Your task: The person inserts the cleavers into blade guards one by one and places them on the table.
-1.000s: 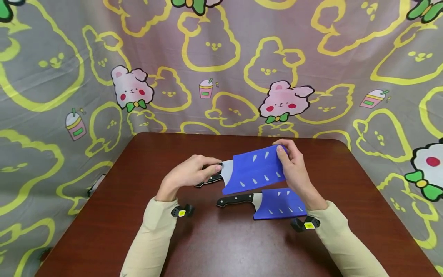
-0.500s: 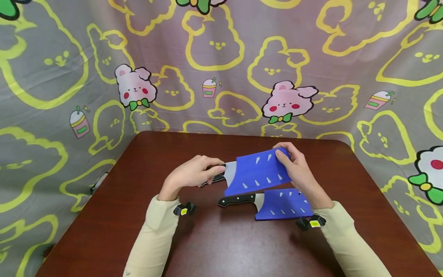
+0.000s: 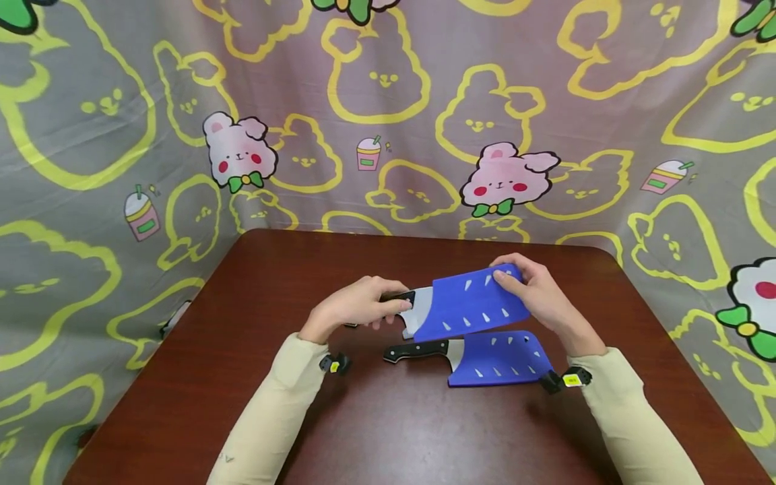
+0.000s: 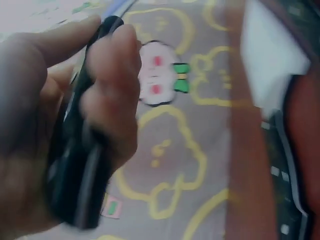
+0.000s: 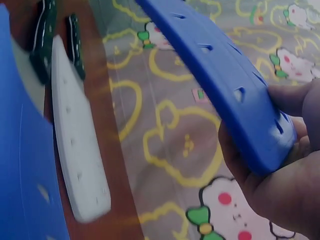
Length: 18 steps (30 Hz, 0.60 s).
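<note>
Held over the table is a cleaver [image 3: 421,304] with a bare strip of silver blade beside its black handle. My left hand [image 3: 364,302] grips that handle [image 4: 75,190], fingers wrapped round it in the left wrist view. A blue blade sheath [image 3: 467,306] with white tooth-like marks covers most of the blade. My right hand [image 3: 542,293] pinches the sheath's far end, thumb on the near face and fingers behind. Below lies a second cleaver [image 3: 418,349], black-handled, in a matching blue sheath [image 3: 500,360].
In the right wrist view a knife in a white sheath [image 5: 80,150] lies on the table, with a dark handle [image 5: 76,47]; the held cleaver mostly hides it in the head view. The brown table [image 3: 388,431] backs onto a patterned curtain [image 3: 412,87].
Both hands have shifted right and slightly down with the cleaver. The blade's lower heel now shows past the sheath's edge. The cleaver on the table stays put.
</note>
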{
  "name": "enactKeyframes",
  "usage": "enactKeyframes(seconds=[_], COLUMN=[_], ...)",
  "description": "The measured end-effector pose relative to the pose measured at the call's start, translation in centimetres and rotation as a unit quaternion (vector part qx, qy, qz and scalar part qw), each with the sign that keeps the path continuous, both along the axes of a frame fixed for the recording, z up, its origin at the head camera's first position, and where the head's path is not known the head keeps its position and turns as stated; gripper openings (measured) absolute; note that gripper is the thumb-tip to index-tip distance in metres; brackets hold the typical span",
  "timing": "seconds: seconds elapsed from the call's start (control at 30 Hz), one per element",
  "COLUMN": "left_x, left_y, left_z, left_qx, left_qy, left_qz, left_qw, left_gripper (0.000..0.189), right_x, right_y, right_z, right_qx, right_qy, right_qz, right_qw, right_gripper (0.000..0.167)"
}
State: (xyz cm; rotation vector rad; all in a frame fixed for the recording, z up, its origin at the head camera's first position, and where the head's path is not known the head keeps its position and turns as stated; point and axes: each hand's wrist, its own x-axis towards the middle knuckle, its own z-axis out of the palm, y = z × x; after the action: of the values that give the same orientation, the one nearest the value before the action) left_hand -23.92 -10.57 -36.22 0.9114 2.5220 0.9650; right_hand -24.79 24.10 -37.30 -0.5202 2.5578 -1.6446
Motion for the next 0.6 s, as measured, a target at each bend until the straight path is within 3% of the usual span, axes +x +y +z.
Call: enactKeyframes(seconds=[0.1, 0.2, 0.47, 0.6], left_x=[-0.6, -1.2, -3.5, -4.3], left_y=[0.3, 0.4, 0.9, 1.1], left_z=[-1.0, -1.6, -2.8, -3.5], left_qx=[-0.017, -0.032, -0.081, -0.081], left_qy=[-0.014, -0.003, 0.077, 0.092], left_qz=[0.002, 0.011, 0.062, 0.087], left_qw=[0.9998, 0.9994, 0.9918, 0.9887], left_gripper=[0.029, 0.033, 0.032, 0.029], right_x=[-0.3, -0.6, -1.7, -2.1], right_y=[0.8, 1.6, 3.6, 4.4], right_z=[-0.3, -0.8, -2.1, -2.6], right_qx=[0.035, 0.061, 0.072, 0.074], right_qy=[0.012, 0.018, 0.023, 0.018], right_qz=[-0.006, -0.005, -0.027, -0.044], right_qw=[0.9993, 0.998, 0.9968, 0.9962], right_gripper=[0.033, 0.032, 0.032, 0.034])
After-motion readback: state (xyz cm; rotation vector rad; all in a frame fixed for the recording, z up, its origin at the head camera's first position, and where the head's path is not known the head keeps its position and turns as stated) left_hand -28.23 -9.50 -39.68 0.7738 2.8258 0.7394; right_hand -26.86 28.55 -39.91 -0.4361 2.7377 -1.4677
